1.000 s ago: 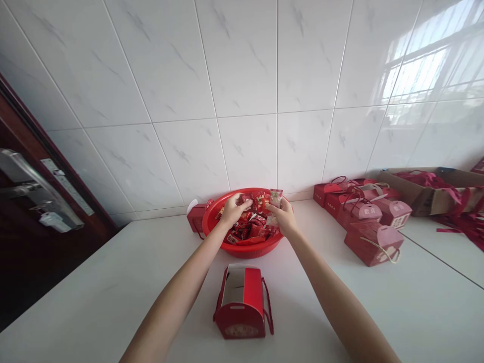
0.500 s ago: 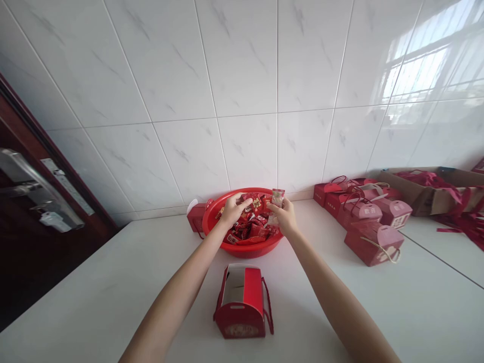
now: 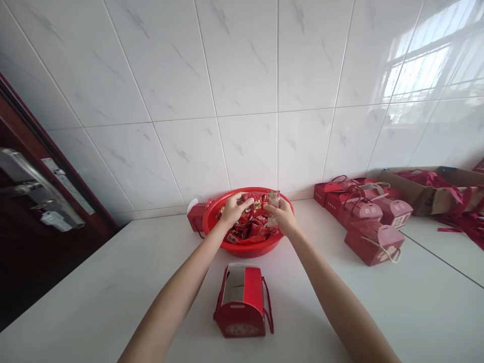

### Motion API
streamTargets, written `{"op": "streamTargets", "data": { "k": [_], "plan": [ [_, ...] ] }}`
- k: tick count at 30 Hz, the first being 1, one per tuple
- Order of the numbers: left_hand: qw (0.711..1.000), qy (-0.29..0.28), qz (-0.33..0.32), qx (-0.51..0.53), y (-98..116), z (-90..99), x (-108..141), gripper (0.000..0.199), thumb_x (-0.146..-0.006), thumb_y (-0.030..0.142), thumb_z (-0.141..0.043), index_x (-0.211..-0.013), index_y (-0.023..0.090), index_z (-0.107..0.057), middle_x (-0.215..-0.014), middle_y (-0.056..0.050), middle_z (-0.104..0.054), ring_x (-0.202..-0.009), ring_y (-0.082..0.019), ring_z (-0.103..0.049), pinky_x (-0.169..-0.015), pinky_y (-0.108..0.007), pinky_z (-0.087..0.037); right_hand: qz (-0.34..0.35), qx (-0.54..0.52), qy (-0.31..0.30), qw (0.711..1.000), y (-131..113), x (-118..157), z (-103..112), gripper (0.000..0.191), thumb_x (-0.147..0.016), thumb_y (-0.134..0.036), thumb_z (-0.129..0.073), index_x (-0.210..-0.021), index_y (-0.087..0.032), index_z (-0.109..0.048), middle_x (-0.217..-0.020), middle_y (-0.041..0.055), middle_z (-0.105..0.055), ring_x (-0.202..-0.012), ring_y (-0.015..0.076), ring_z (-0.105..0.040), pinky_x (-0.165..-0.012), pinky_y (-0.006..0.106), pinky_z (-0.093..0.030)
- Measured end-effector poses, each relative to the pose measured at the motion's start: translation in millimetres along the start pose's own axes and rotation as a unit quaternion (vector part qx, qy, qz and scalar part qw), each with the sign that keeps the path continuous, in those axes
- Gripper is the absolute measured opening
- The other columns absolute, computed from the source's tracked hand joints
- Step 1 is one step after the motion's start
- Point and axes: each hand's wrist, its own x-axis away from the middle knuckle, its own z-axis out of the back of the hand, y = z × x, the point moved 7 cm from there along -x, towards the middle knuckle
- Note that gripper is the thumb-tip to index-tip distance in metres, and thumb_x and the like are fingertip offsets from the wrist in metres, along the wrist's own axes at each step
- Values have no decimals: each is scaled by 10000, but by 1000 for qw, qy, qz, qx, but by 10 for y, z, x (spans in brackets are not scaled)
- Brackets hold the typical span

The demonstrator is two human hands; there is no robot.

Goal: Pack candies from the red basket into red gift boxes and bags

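The packet (image 3: pixel 274 197) I pinch in my right hand (image 3: pixel 283 217) is thin plastic film, partly see-through and slightly shiny. Below it, the sweets (image 3: pixel 259 231) wear crinkled, glossy wrappers, and the basket (image 3: pixel 251 251) around them looks like smooth, glossy plastic with a perforated far side. Nearer me, the open box (image 3: pixel 242 320) is smooth printed card, pale and matt inside, with a twisted textile cord (image 3: pixel 268 302). My tabletop (image 3: pixel 113 287) is smooth with a soft sheen; the far wall (image 3: pixel 245 75) is glossy, mirror-like tile. At far right, satiny cloth ribbons (image 3: pixel 421 177) spill over a matt cardboard carton (image 3: pixel 434 200). At left, polished metal fits a dark wood-look door (image 3: pixel 22 257).
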Motion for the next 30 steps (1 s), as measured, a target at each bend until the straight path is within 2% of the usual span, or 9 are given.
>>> {"op": "streamTargets", "data": {
  "k": [5, 11, 16, 21, 27, 30],
  "plan": [
    [1000, 2, -3, -8, 19, 1, 9, 294, -759, 475, -698, -810, 191, -646, -842, -24, -691, -822, -197, -631, -740, -300, -485, -40, -36, -41, 998, 18, 24, -59, 352, -565, -339, -825, -812, -201, -615, -798, 20, -723, -748, 232, -697, -663, 380, -588],
    [999, 10, -7, -31, 0, 17, -1, 300, -760, 469, -709, -860, 191, -664, -875, -36, -707, -837, -210, -642, -772, -322, -496, -72, -56, -55, 994, 22, 49, -84, 381, -519, -273, -864, -800, -200, -616, -772, 8, -725, -749, 231, -709, -672, 390, -616],
    [999, 15, 8, -34, -18, 24, 7, 334, -735, 479, -731, -889, 189, -668, -930, -51, -718, -877, -221, -651, -786, -325, -501, -60, -44, -67, 995, 26, 42, -97, 451, -472, -269, -889, -826, -185, -622, -798, 26, -742, -735, 242, -712, -636, 383, -614],
    [1000, -3, 21, -12, 11, -14, 21, 338, -710, 497, -746, -834, 195, -657, -795, -11, -672, -735, -184, -611, -662, -293, -483, -17, -11, -30, 999, 32, 0, -36, 416, -465, -247, -881, -790, -184, -629, -763, 34, -736, -693, 233, -695, -647, 368, -590],
    [1000, -24, 7, 14, 65, -32, -3, 334, -754, 529, -682, -716, 200, -634, -708, 2, -627, -699, -170, -582, -690, -297, -482, 1, -10, -20, 1000, 19, -10, -4, 413, -480, -235, -871, -815, -186, -634, -783, 19, -737, -714, 215, -690, -707, 362, -576],
    [999, -20, 9, 26, 61, -22, 13, 338, -719, 534, -708, -730, 203, -638, -708, 2, -633, -702, -178, -590, -692, -304, -491, 3, -15, -27, 1000, -1, 0, 6, 414, -486, -251, -877, -824, -185, -646, -790, 16, -738, -719, 208, -689, -719, 358, -572]
  ]
}}
